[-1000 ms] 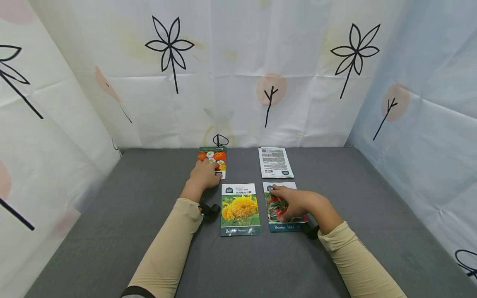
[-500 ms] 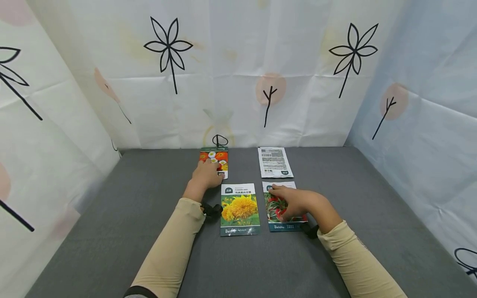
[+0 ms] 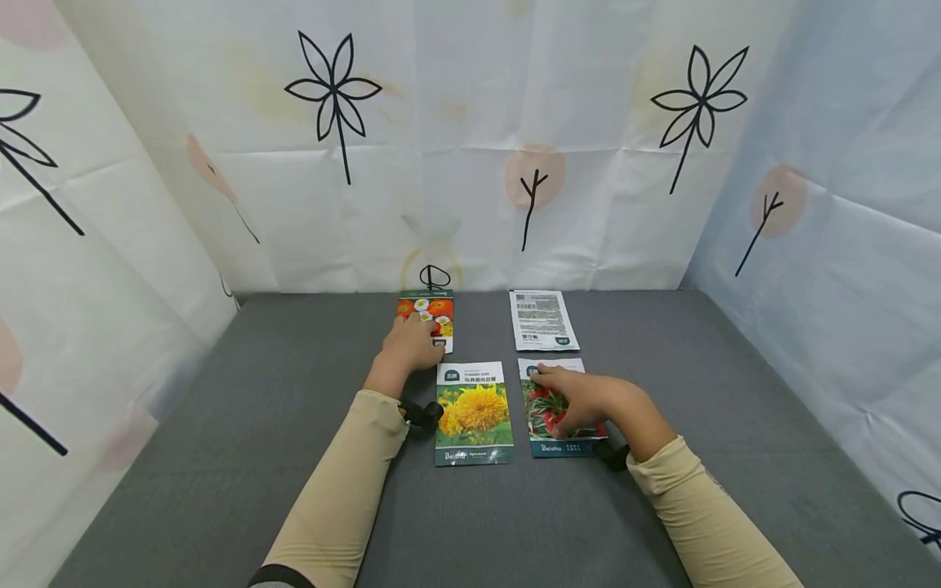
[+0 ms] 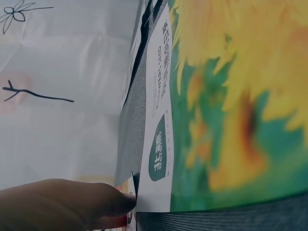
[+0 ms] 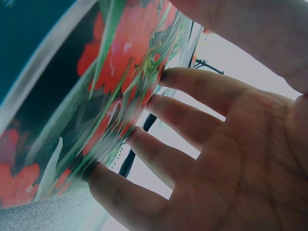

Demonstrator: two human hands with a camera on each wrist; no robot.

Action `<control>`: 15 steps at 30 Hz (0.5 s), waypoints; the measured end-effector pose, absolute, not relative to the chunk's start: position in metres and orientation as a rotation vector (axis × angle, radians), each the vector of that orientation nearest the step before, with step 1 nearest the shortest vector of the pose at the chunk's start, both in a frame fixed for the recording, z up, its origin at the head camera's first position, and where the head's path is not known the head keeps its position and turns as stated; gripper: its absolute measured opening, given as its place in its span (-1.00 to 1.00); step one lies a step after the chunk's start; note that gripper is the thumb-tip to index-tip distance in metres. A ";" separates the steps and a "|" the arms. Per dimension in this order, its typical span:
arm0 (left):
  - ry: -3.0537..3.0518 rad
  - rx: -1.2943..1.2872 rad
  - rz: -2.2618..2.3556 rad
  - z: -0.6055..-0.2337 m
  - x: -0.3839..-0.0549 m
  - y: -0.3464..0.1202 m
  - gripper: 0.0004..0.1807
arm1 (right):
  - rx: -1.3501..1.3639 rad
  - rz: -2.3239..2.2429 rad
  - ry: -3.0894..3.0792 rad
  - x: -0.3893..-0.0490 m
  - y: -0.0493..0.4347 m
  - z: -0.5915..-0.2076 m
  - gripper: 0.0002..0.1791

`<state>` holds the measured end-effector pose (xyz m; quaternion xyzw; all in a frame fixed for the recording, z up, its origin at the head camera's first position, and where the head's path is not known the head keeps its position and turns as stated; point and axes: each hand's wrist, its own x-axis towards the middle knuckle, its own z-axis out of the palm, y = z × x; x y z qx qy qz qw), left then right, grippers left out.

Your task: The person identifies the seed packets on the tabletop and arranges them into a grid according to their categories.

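In the head view my left hand (image 3: 412, 343) rests on a seed packet with orange and white flowers (image 3: 439, 309) at the back. Its fingers cover the packet's left part. The left wrist view has the thumb (image 4: 113, 198) at that packet's near edge. My right hand (image 3: 581, 400) lies over a packet with red flowers (image 3: 544, 416) at the front right. In the right wrist view its spread fingertips (image 5: 144, 144) touch the red-flower packet's face. A yellow-flower packet (image 3: 474, 412) lies between the wrists, close beside the left wrist's black camera.
A packet with its white printed back up (image 3: 544, 320) lies at the back right, behind the red-flower one. All sit on a grey cloth-covered table (image 3: 470, 523). White patterned curtains (image 3: 470, 204) enclose the back and both sides.
My left hand has slid the orange-and-white-flower packet slightly to the right, nearly in line with the yellow-flower packet. The right hand and the other packets have stayed in place.
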<state>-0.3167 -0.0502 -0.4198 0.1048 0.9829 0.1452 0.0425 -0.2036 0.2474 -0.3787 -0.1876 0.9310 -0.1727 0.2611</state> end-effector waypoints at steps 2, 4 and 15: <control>3.002 0.316 0.448 -0.420 -0.317 -0.051 -0.39 | -0.509 -0.470 2.515 -0.204 0.247 -0.379 0.04; 3.000 0.316 0.455 -0.419 -0.318 -0.051 -0.38 | -0.508 -0.475 2.512 -0.205 0.248 -0.380 0.04; 3.002 0.324 0.451 -0.418 -0.316 -0.051 -0.39 | -0.509 -0.462 2.508 -0.206 0.248 -0.379 0.04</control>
